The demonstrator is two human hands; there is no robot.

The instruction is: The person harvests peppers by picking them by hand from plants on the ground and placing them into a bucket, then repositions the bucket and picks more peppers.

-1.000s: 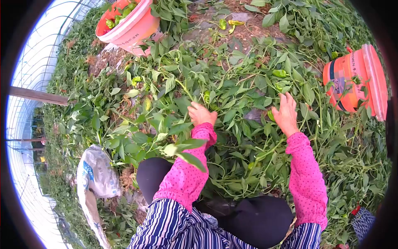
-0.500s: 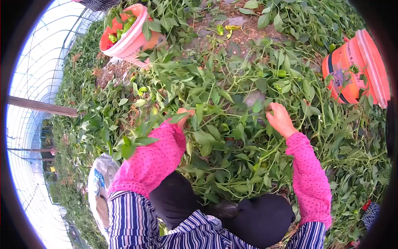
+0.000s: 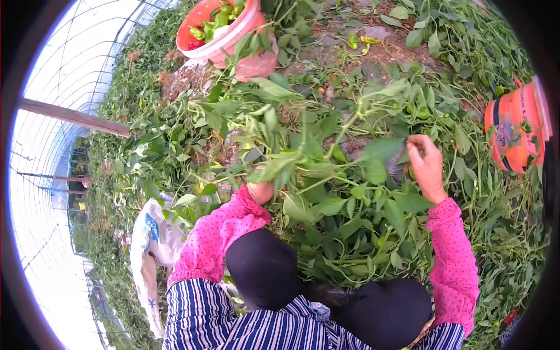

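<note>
The leafy stems (image 3: 318, 169) have just risen, spreading below the pepper bucket (image 3: 256, 65), apparently loosened from the growth underneath. They hide the left hand's (image 3: 262, 191) fingers; I cannot tell their grip. The right hand (image 3: 429, 169), right of and below the bucket, has parted, seemingly empty fingers.

pink sleeves (image 3: 455, 256) with dark dots, a navy-and-white striped shirt (image 3: 262, 329), black knees (image 3: 262, 268), green leaves (image 3: 329, 207), orange-red bucket (image 3: 516, 128).
</note>
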